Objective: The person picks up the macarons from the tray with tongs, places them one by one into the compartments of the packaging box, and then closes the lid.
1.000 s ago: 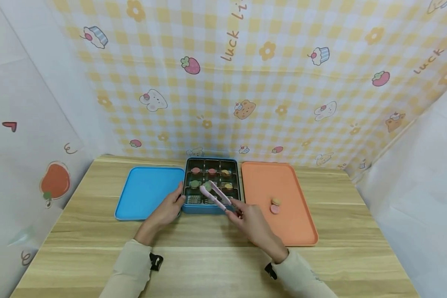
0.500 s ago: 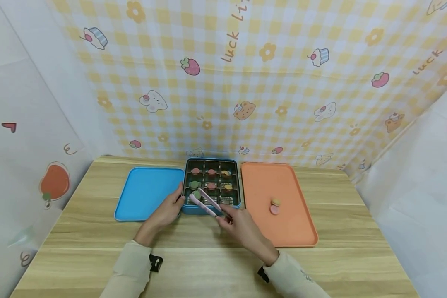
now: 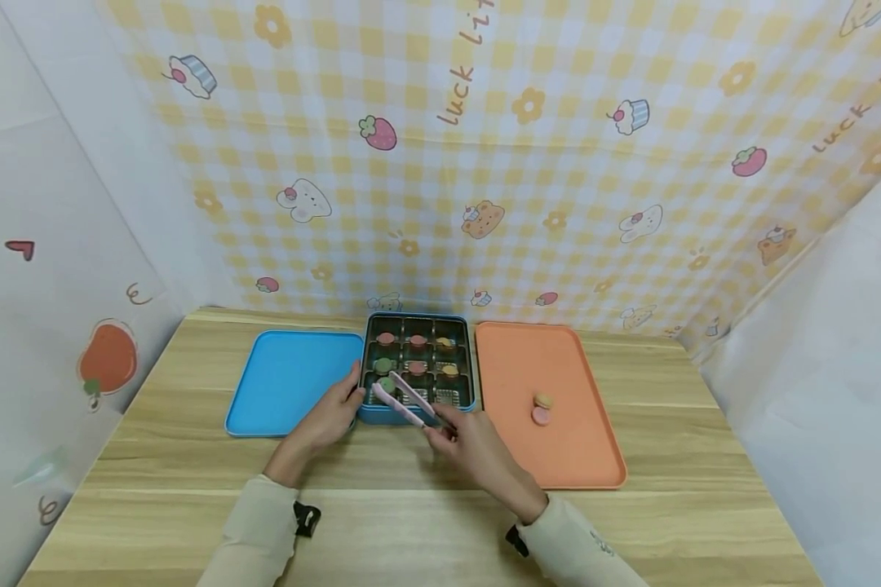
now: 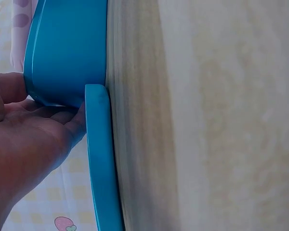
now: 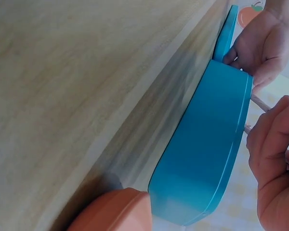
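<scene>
Left hand is gripping the blue box by its near-left corner; right hand is holding pink tongs, tips sitting either side of a green cookie in the near-left compartment! A yellow cookie and pink cookie are lying on the orange tray.

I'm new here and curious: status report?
Left hand holding blue rectangular box. Right hand gripping long pink tongs, tips at round green macaron, box's near-left corner. No obstruction visible.
</scene>
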Demonstrator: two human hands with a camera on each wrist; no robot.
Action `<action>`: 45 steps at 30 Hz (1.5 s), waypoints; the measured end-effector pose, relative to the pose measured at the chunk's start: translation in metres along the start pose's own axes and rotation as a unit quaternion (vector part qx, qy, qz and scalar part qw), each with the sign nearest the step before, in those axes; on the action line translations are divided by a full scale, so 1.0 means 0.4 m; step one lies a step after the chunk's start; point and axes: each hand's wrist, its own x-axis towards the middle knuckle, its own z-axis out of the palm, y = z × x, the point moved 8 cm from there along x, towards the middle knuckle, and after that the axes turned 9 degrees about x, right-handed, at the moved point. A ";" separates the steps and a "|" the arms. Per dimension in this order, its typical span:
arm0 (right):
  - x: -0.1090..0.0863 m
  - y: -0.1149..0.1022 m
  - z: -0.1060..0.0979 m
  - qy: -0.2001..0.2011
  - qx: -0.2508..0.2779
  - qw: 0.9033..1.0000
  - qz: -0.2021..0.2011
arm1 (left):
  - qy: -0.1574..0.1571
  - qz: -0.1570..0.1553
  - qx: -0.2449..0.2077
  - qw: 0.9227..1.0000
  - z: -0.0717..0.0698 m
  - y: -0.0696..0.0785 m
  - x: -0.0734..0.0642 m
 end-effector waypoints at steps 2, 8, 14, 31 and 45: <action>0.000 0.000 0.000 0.000 0.002 1.000 0.000 | 0.003 0.000 0.001 1.000 -0.001 -0.001 0.000; -0.003 0.007 0.001 -0.001 0.009 1.000 0.010 | 0.004 0.001 0.001 1.000 0.001 -0.003 0.002; -0.011 0.016 -0.017 0.024 0.013 0.999 0.019 | 0.007 0.003 0.003 1.000 -0.003 0.001 0.002; -0.073 0.086 -0.134 0.097 0.030 0.994 0.046 | 0.002 -0.008 0.008 1.000 -0.002 -0.004 0.005; -0.145 0.173 -0.250 0.132 0.002 0.988 0.078 | 0.002 -0.007 0.006 1.000 -0.001 0.000 -0.001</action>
